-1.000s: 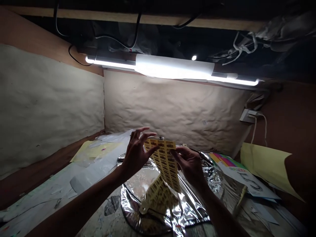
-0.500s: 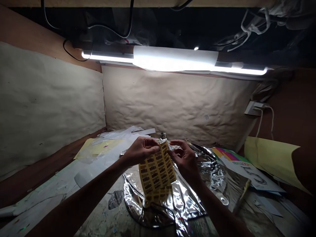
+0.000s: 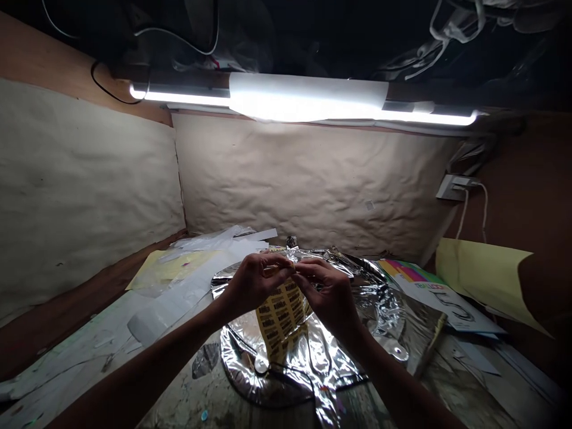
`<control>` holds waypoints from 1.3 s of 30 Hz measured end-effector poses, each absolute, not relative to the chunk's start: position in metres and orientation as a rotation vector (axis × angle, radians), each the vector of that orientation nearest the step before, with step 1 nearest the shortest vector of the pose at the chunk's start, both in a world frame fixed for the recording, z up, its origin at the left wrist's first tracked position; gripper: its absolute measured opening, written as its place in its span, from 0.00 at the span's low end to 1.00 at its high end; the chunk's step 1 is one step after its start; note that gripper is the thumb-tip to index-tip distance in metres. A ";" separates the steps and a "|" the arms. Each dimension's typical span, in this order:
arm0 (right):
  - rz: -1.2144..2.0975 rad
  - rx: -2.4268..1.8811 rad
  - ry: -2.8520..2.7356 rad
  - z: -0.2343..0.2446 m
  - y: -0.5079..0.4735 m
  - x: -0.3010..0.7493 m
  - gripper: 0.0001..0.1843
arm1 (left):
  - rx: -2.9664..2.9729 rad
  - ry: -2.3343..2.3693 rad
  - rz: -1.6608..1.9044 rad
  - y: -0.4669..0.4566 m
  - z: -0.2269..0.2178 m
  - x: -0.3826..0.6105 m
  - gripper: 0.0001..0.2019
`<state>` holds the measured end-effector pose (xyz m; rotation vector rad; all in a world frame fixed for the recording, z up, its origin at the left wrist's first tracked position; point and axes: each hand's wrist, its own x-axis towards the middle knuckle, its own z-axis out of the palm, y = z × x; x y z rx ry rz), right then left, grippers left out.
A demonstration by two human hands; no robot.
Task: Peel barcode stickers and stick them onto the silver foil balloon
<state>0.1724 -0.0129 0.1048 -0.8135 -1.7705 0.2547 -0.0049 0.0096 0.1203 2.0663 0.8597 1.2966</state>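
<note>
My left hand [image 3: 261, 281] pinches the top of a yellow sheet of printed labels [image 3: 282, 316], which hangs down with rows of dark print towards me. My right hand [image 3: 325, 292] is closed, its thumb and fingertips pressed together at the sheet's top edge, touching the left fingertips. Whether a single label is between the fingers is too small to tell. Under both hands lies a shiny silver foil balloon [image 3: 250, 381], flat on the table, and the sheet's lower end hangs just over it.
White plastic scraps and yellow paper [image 3: 161, 271] lie at the left. On the right are a colourful printed packet [image 3: 442, 304] and a curled yellow sheet [image 3: 487, 262]. A lit tube lamp [image 3: 308, 101] hangs above the papered back wall. A socket [image 3: 456, 186] holds white cables.
My right fingertips have moved left to meet the left ones at the sheet's top. The sheet has tilted and sits lower behind the hands. The view has shifted slightly.
</note>
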 end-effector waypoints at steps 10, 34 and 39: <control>0.278 -0.846 -1.778 0.113 -0.019 0.178 0.09 | 2.319 0.940 1.270 0.008 0.117 -0.004 0.08; -0.351 -0.888 -1.836 0.097 -0.024 0.168 0.08 | 2.598 1.115 1.148 -0.001 0.122 -0.002 0.11; -0.212 -0.844 -1.791 0.109 -0.023 0.181 0.08 | 2.631 0.990 1.103 0.000 0.125 -0.006 0.10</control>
